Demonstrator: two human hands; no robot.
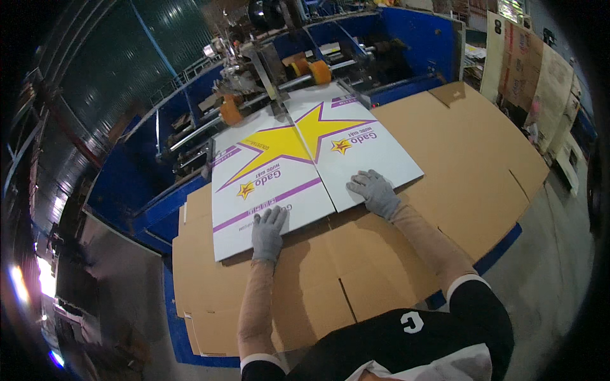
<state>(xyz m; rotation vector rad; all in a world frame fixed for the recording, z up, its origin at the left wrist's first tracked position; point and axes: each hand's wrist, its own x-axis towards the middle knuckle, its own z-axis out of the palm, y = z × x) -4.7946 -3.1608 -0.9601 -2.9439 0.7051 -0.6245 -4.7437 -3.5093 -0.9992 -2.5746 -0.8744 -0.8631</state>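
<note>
A folded cardboard box blank [295,190], white with a yellow star and purple stripes, lies in front of me with its far edge under the machine head. Its two panels meet along a dark seam running away from me. My left hand [268,233], in a grey glove, lies on the near left part of the blank with the fingers stretched out. Near the right corner, my gloved right hand [375,193] rests on the other panel, its fingers spread. Under the blank are flat brown cardboard sheets [457,159], slotted at their edges.
Ahead stands a blue machine [413,44] with steel bars, orange rollers [320,72] and a metal head [244,79] over the blank. At the far right, worn panels [530,76] stand upright. Grey floor [130,273] shows on the left.
</note>
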